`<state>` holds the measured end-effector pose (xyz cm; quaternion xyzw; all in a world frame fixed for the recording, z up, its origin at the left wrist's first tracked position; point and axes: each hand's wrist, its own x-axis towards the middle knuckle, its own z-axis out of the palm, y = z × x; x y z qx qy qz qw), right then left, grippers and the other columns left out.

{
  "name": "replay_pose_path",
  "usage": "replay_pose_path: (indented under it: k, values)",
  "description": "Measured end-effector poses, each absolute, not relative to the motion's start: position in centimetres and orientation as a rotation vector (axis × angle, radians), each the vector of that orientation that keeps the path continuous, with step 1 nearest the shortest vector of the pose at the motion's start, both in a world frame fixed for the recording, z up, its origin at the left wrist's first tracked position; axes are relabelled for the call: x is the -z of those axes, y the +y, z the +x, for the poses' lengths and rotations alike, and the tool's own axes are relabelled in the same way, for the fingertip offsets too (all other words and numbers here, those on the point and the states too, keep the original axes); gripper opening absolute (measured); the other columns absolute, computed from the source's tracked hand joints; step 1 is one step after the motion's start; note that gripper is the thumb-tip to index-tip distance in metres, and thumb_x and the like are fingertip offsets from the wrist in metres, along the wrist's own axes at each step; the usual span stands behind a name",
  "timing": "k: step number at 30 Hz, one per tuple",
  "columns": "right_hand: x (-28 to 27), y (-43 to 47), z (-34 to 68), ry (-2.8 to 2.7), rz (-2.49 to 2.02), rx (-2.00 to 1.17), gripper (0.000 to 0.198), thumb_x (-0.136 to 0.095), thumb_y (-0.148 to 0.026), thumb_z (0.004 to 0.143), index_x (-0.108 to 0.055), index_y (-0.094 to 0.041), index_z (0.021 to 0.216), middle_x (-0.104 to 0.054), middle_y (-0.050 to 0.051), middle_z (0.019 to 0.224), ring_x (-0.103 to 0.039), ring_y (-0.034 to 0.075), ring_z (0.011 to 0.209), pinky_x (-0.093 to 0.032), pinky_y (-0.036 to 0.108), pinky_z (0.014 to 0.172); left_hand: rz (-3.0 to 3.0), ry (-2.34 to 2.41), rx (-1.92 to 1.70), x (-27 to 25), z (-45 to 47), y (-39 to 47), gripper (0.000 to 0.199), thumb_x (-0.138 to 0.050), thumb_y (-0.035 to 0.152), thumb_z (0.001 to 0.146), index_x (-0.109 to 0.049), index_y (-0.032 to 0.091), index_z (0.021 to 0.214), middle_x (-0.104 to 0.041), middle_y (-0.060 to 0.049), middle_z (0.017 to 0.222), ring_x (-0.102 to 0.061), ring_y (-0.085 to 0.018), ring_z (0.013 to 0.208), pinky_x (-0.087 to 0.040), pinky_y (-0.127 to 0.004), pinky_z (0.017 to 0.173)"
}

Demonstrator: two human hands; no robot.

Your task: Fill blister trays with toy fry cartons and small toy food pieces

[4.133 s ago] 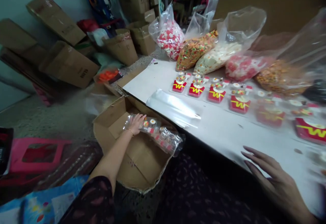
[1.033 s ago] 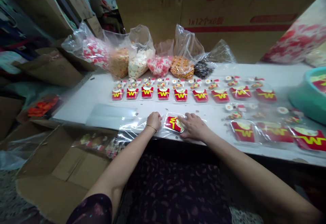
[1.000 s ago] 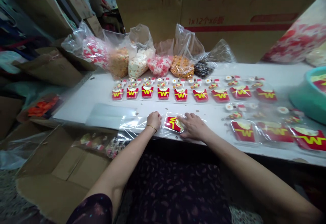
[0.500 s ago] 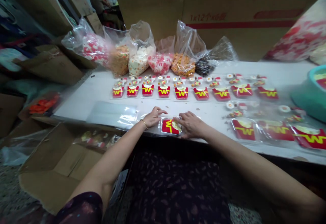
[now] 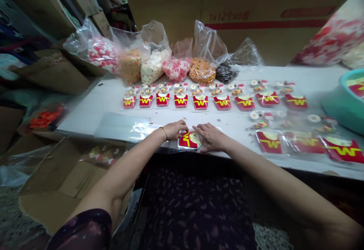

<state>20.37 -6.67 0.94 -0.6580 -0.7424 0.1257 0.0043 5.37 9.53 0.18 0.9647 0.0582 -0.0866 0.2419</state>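
At the worktop's near edge the red packet lies flat between both hands, left hand touching its left end, right hand its right, fingers loosely spread, neither clasping.

table: matt white | sleeve: glossy clear plastic | box: matt brown cardboard

1. The left hand is no longer down in the cardboard box; it now rests on the table edge, touching the left side of the red packet.
2. The right hand now lies against the packet's right side.
3. Over the last second the packet sits closer between both hands, nearer the table's front edge.
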Motion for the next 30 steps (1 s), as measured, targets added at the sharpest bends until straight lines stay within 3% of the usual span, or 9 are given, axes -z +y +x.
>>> replay_pose_path:
  k: [4, 8, 16, 22, 30]
  values:
    - [-0.9, -6.8, 20.2, -2.197, -2.039, -0.403, 0.08, -0.057, -0.056, 0.069, -0.034, -0.013, 0.133, -0.042, 0.017, 0.131, -0.033, 0.032, 0.122, -0.022, 0.053, 0.099, 2.668, 0.243, 0.31, -0.2, 5.4, 9.6, 0.029, -0.059, 0.016, 0.071, -0.059, 0.023, 0.099, -0.047, -0.003, 0.102, -0.053, -0.015, 0.085, -0.043, -0.026, 0.077]
    - [-0.7, -6.5, 19.0, -2.143, -2.046, -0.388, 0.056, -0.057, -0.041, 0.075, -0.045, -0.021, 0.125, -0.044, 0.011, 0.131, -0.034, 0.028, 0.123, -0.019, 0.054, 0.101, 2.689, 0.286, 0.32, -0.5, 5.4, 9.4, 0.028, -0.058, 0.017, 0.071, -0.06, 0.023, 0.098, -0.047, -0.003, 0.102, -0.053, -0.014, 0.083, -0.042, -0.026, 0.078]
    - [-0.3, -5.8, 17.7, -2.076, -2.125, -0.309, 0.055, -0.065, -0.025, 0.069, -0.047, -0.025, 0.122, -0.049, 0.007, 0.127, -0.04, 0.025, 0.118, -0.013, 0.057, 0.102, 2.864, 0.292, 0.431, -1.7, 5.9, 8.8, 0.033, -0.053, 0.02, 0.073, -0.056, 0.022, 0.107, -0.049, -0.005, 0.105, -0.054, -0.015, 0.076, -0.042, -0.026, 0.069]
    - [0.4, -6.0, 17.7, -2.028, -2.167, -0.283, 0.053, -0.066, -0.027, 0.068, -0.05, -0.028, 0.118, -0.046, 0.004, 0.13, -0.034, 0.026, 0.123, -0.014, 0.056, 0.102, 2.88, 0.269, 0.383, -1.7, 6.5, 8.8, 0.012, -0.052, 0.015, 0.071, -0.062, 0.016, 0.078, -0.052, -0.004, 0.095, -0.052, -0.014, 0.073, -0.041, -0.025, 0.067]
    - [-0.1, -6.3, 18.3, -1.94, -2.053, -0.337, 0.041, -0.068, -0.033, 0.066, -0.061, -0.026, 0.105, -0.048, 0.007, 0.128, -0.041, 0.028, 0.118, -0.026, 0.054, 0.097, 2.716, 0.172, 0.085, -0.6, 6.9, 7.7, 0.011, -0.051, 0.009, 0.069, -0.06, 0.014, 0.07, -0.051, -0.002, 0.08, -0.051, -0.011, 0.073, -0.042, -0.022, 0.07]
